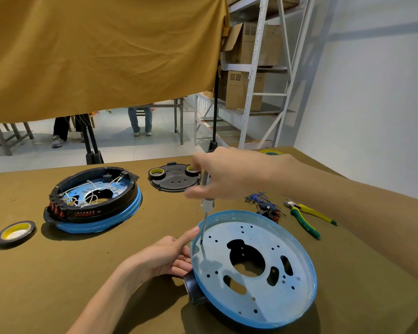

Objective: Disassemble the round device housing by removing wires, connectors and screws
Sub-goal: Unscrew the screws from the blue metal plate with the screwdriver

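A round blue housing plate (297, 297) with several holes lies near the table's front, tilted slightly, a black handle at its left edge. My left hand (164, 257) grips its left rim beside that handle. My right hand (225, 174) is shut on a screwdriver (206, 206) held upright, its tip touching the plate near the left rim. A second round housing (94, 201), black ring on a blue base with white wires and red connectors inside, sits at the back left.
A black cover plate (175, 179) carrying two tape rolls lies at the back centre. Another tape roll (15, 232) sits far left. Removed blue wires and connectors (263, 203) and yellow-green pliers (307, 218) lie to the right. A yellow cloth hangs behind the table.
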The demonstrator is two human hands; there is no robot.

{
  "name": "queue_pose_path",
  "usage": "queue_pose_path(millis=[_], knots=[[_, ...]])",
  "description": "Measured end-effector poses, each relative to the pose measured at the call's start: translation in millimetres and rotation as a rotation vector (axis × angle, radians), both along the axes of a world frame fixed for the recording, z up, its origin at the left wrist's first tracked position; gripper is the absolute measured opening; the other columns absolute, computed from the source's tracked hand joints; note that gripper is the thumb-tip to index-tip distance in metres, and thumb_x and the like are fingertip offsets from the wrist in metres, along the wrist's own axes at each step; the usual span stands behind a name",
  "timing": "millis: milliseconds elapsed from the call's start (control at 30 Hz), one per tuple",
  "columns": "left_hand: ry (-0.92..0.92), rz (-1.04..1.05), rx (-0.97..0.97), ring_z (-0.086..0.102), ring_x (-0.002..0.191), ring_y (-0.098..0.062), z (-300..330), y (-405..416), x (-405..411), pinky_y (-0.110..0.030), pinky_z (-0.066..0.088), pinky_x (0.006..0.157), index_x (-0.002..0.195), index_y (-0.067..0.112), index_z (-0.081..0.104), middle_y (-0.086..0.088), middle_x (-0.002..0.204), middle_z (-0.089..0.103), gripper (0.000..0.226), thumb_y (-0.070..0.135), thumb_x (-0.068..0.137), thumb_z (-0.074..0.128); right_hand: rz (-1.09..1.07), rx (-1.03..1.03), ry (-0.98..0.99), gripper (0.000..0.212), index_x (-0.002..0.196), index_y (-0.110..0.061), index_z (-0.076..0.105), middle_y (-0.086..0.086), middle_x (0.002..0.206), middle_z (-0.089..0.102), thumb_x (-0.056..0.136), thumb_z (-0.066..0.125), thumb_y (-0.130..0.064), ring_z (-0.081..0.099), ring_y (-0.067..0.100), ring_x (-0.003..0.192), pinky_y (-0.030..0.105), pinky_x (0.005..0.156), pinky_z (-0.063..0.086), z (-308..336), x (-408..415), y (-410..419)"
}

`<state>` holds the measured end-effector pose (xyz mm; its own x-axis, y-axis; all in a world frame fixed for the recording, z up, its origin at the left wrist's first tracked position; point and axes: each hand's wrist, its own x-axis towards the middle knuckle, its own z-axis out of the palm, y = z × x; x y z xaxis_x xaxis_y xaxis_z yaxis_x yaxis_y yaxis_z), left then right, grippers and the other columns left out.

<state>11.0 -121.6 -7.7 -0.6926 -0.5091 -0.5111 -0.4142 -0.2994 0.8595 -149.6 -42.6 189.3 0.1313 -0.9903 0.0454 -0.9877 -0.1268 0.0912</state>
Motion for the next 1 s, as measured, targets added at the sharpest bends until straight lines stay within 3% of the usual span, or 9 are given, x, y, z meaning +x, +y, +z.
queue_pose_path(millis=[67, 167, 233, 400, 567, 733, 867, 933, 1000], knots=[[-0.002, -0.002, -0.007, 0.061, 0.065, -0.014, 2, 1, 0, -0.022, 0.052, 0.064, 0.109, 0.002, 0.069, -0.006, 0.079, 0.068, 0.088, 0.079, 0.066, 0.065, -0.007, -0.093, 0.083, 0.047, 0.105, -0.018, 0.055, -0.002, 0.078, 0.061, 0.097, 0.049, -0.065, 0.060, 0.015, 0.069, 0.033, 0.050, 0.043, -6, 1, -3], [-0.002, 0.005, 0.003, 0.059, 0.062, -0.013, 4, 3, 0, -0.022, 0.051, 0.061, 0.103, 0.004, 0.068, -0.005, 0.074, 0.066, 0.082, 0.078, 0.069, 0.065, 0.043, 0.100, -0.184, 0.030, 0.114, -0.024, 0.057, -0.004, 0.094, 0.066, 0.092, 0.072, -0.037, 0.065, 0.017, 0.086, 0.035, 0.069, 0.057, 2, -2, -4], [0.002, 0.004, 0.007, 0.059, 0.061, -0.013, 4, 3, 0, -0.022, 0.051, 0.060, 0.101, 0.005, 0.068, -0.004, 0.074, 0.066, 0.078, 0.077, 0.072, 0.064, 0.059, 0.214, -0.262, 0.044, 0.120, -0.031, 0.052, -0.006, 0.100, 0.061, 0.084, 0.079, -0.028, 0.062, 0.016, 0.091, 0.034, 0.070, 0.054, 10, -3, -1], [-0.014, 0.005, -0.017, 0.061, 0.064, -0.013, 1, 2, 0, -0.022, 0.052, 0.062, 0.114, -0.003, 0.070, -0.007, 0.079, 0.068, 0.092, 0.078, 0.070, 0.063, -0.029, -0.083, 0.131, 0.050, 0.108, -0.022, 0.050, -0.005, 0.079, 0.055, 0.093, 0.052, -0.070, 0.054, 0.012, 0.069, 0.030, 0.049, 0.034, -2, 4, -2], [-0.007, -0.004, -0.007, 0.061, 0.062, -0.013, 3, 2, -1, -0.022, 0.052, 0.060, 0.104, 0.003, 0.071, -0.005, 0.075, 0.068, 0.082, 0.078, 0.071, 0.063, 0.059, 0.170, -0.228, 0.038, 0.117, -0.027, 0.055, -0.008, 0.092, 0.065, 0.087, 0.077, -0.031, 0.065, 0.015, 0.086, 0.033, 0.067, 0.056, 6, 0, -5], [-0.009, -0.010, -0.006, 0.060, 0.063, -0.013, 2, 1, -1, -0.022, 0.052, 0.061, 0.106, 0.002, 0.071, -0.005, 0.077, 0.067, 0.084, 0.078, 0.070, 0.063, -0.002, -0.128, 0.162, 0.058, 0.110, -0.019, 0.053, -0.004, 0.074, 0.056, 0.092, 0.047, -0.074, 0.054, 0.012, 0.063, 0.029, 0.047, 0.034, -4, 6, -7], [-0.004, -0.011, -0.010, 0.060, 0.063, -0.013, 2, 2, -1, -0.022, 0.052, 0.061, 0.102, 0.005, 0.071, -0.005, 0.077, 0.067, 0.078, 0.077, 0.074, 0.062, 0.058, 0.025, -0.094, 0.025, 0.112, -0.020, 0.061, -0.006, 0.081, 0.063, 0.095, 0.067, -0.037, 0.065, 0.015, 0.077, 0.029, 0.059, 0.051, 1, -1, -11], [-0.002, -0.005, -0.009, 0.060, 0.062, -0.012, 2, 2, -1, -0.021, 0.052, 0.060, 0.101, 0.005, 0.071, -0.004, 0.076, 0.067, 0.077, 0.077, 0.075, 0.063, 0.093, 0.174, -0.226, 0.041, 0.121, -0.026, 0.056, -0.011, 0.088, 0.066, 0.087, 0.077, -0.028, 0.064, 0.008, 0.083, 0.028, 0.067, 0.054, 9, -4, -7], [-0.001, -0.004, -0.002, 0.060, 0.061, -0.012, 1, 1, -1, -0.022, 0.051, 0.060, 0.104, 0.004, 0.071, -0.003, 0.074, 0.067, 0.079, 0.077, 0.074, 0.063, 0.097, 0.127, -0.167, 0.053, 0.125, -0.026, 0.048, -0.012, 0.086, 0.064, 0.085, 0.077, -0.045, 0.063, 0.008, 0.081, 0.027, 0.063, 0.051, 6, -3, -4]])
